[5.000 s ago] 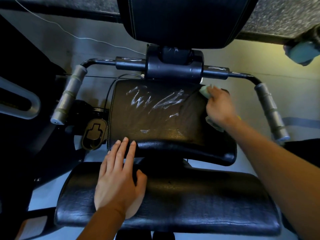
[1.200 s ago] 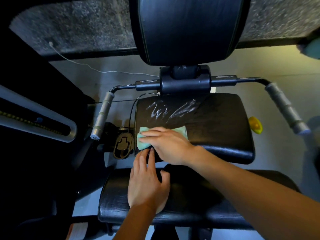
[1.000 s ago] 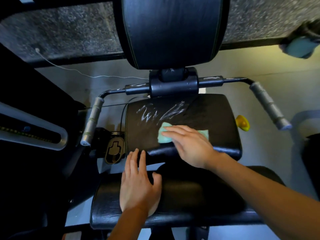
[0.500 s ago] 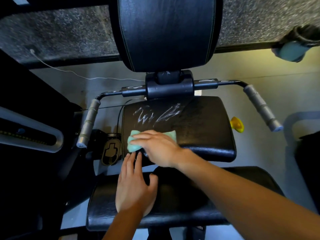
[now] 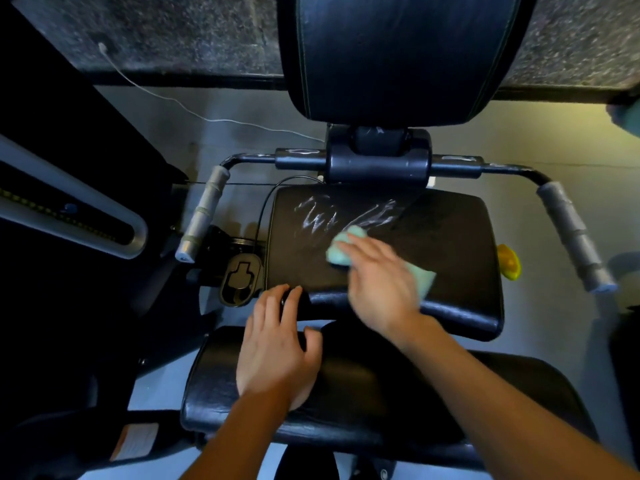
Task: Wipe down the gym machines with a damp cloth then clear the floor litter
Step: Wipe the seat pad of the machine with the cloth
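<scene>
Spanning the machine are three black pads (image 5: 450,237) and two grey handles (image 5: 201,216); one pale green cloth (image 5: 341,251), half a second ago by the middle pad's left edge, now lies near its centre under the flat, outstretched right hand (image 5: 377,289). Left hand (image 5: 277,351) rests open on the front pad.

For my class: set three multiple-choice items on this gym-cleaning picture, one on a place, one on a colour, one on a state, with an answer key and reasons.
1. Where does the cloth lie?
A. on the floor
B. on the seat pad
C. over a handle grip

2. What colour is the small object on the floor beside the seat pad?
A. yellow
B. red
C. white

3. How is the left hand?
A. gripping a handle
B. holding the cloth
C. resting flat on the lower pad

Key: 1 B, the right hand presses it onto the pad; 2 A, it shows bright yellow; 3 C, its fingers lie straight and hold nothing.
</scene>
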